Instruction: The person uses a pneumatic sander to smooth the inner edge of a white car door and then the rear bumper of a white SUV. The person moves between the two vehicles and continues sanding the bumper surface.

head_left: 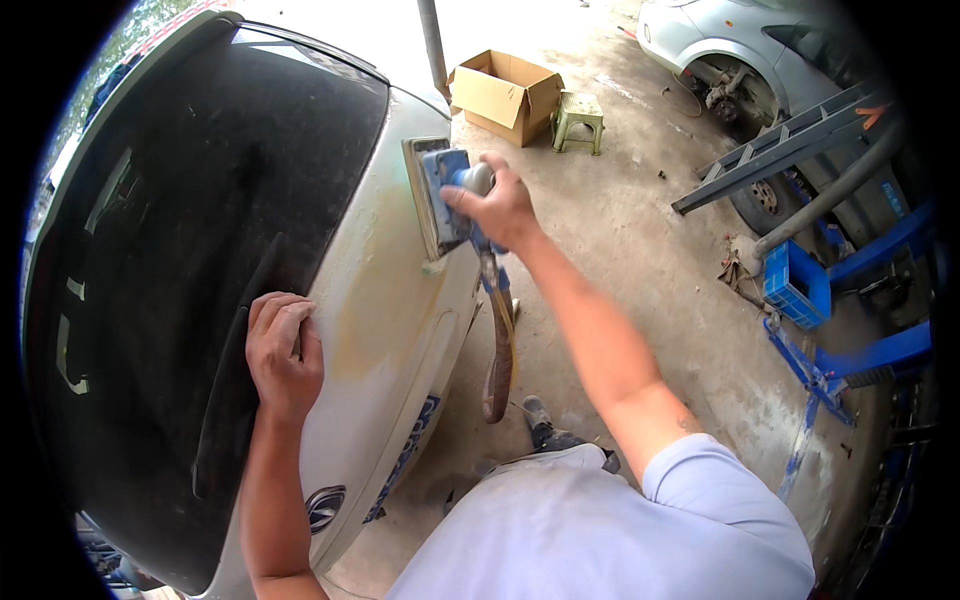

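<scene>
Right hand (507, 212) clasps the sander (437, 192) at its left, long axis pointing ahead; left hand (284, 352) is farther, grip unclear.

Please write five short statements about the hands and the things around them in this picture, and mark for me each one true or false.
1. The right hand holds a blue sander. True.
2. The left hand holds a ladder. False: the left hand is at the edge of the dark rear window.
3. The cardboard box is fully closed. False: its top is open.
4. A small green stool stands beside the cardboard box. True.
5. The pale car at the upper right has both visible wheels fitted. False: one wheel is missing.
</scene>
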Action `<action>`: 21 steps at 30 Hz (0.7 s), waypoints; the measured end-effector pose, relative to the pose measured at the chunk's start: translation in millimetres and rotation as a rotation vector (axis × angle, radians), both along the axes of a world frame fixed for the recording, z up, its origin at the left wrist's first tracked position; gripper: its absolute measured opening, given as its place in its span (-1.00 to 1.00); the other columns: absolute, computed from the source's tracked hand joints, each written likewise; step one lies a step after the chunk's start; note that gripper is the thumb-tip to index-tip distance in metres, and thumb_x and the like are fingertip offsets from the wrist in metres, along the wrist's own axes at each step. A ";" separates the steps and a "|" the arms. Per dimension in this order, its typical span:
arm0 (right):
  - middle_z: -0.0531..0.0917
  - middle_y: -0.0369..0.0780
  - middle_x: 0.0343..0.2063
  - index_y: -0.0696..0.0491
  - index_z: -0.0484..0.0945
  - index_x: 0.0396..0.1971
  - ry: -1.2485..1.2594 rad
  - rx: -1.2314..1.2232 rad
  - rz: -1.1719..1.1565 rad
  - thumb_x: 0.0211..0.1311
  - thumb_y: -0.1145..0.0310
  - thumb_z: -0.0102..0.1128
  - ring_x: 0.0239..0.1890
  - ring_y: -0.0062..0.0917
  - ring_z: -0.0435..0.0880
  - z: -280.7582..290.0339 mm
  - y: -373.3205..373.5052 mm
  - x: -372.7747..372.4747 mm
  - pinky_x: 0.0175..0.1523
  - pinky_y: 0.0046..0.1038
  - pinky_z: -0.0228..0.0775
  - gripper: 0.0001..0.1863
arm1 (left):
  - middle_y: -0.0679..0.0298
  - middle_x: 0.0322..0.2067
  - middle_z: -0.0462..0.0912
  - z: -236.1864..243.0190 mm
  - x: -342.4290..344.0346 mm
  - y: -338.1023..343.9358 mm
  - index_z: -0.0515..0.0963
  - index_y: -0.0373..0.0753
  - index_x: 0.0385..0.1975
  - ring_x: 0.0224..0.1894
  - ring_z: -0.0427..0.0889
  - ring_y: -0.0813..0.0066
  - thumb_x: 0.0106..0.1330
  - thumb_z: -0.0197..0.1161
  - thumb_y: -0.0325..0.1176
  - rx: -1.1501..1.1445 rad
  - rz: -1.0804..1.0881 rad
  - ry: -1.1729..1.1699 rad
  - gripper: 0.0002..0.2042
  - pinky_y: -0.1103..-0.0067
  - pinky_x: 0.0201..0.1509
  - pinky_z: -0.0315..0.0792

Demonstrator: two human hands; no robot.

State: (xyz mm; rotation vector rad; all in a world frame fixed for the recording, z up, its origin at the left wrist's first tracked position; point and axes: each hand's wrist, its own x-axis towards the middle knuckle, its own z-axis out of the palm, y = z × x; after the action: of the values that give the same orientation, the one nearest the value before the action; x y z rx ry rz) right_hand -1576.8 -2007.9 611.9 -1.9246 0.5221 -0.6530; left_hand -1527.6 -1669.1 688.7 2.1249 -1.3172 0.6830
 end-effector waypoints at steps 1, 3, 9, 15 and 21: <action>0.68 0.16 0.06 0.22 0.41 0.32 -0.010 0.018 0.049 0.03 -0.13 0.60 0.10 -0.10 0.73 -0.9 24.2 -11.8 0.24 -0.21 0.56 -0.01 | 0.07 -0.28 0.71 -1.7 0.1 2.4 0.64 -0.39 -0.31 -0.10 0.67 0.04 0.14 0.25 -0.73 0.005 0.010 0.001 -0.84 0.33 0.04 0.56; 0.68 0.17 0.03 0.21 0.41 0.29 -0.068 -0.030 0.111 0.03 -0.09 0.62 0.06 -0.04 0.74 -22.5 79.1 -44.7 0.19 -0.17 0.59 -0.04 | 0.08 -0.28 0.72 -1.8 -0.8 3.4 0.64 -0.39 -0.32 -0.10 0.67 0.05 0.14 0.25 -0.73 0.017 0.024 0.020 -0.84 0.34 0.04 0.56; 0.73 0.08 -0.06 0.21 0.44 0.26 -0.076 -0.143 0.088 0.03 -0.09 0.64 -0.02 -0.16 0.77 -20.5 88.5 -49.6 0.11 -0.25 0.61 -0.06 | 0.06 -0.29 0.72 -0.7 -1.9 4.8 0.64 -0.41 -0.32 -0.12 0.69 0.07 0.15 0.25 -0.73 0.011 0.015 -0.001 -0.86 0.35 0.02 0.57; 0.75 0.00 -0.14 0.19 0.45 0.22 -0.049 0.051 0.010 0.03 -0.12 0.65 -0.07 -0.23 0.78 -15.5 45.0 -29.4 0.04 -0.30 0.62 -0.08 | 0.06 -0.30 0.72 -0.8 -0.7 3.4 0.64 -0.41 -0.33 -0.13 0.69 0.07 0.15 0.25 -0.73 -0.017 -0.005 0.002 -0.86 0.35 0.01 0.57; 0.72 0.01 -0.14 0.26 0.36 0.26 -0.244 0.066 -0.063 0.08 -0.08 0.65 -0.12 -0.30 0.73 -107.6 149.0 -91.0 0.07 -0.34 0.60 -0.04 | 0.07 -0.29 0.72 -1.1 -1.9 2.7 0.64 -0.40 -0.32 -0.12 0.69 0.09 0.14 0.25 -0.73 0.009 0.012 0.003 -0.85 0.35 0.01 0.57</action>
State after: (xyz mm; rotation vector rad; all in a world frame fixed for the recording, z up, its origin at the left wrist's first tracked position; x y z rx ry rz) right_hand -1667.8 -1858.9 504.3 -1.7429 0.4447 -0.8871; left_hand -1529.5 -1666.4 687.5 2.1420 -1.3097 0.6800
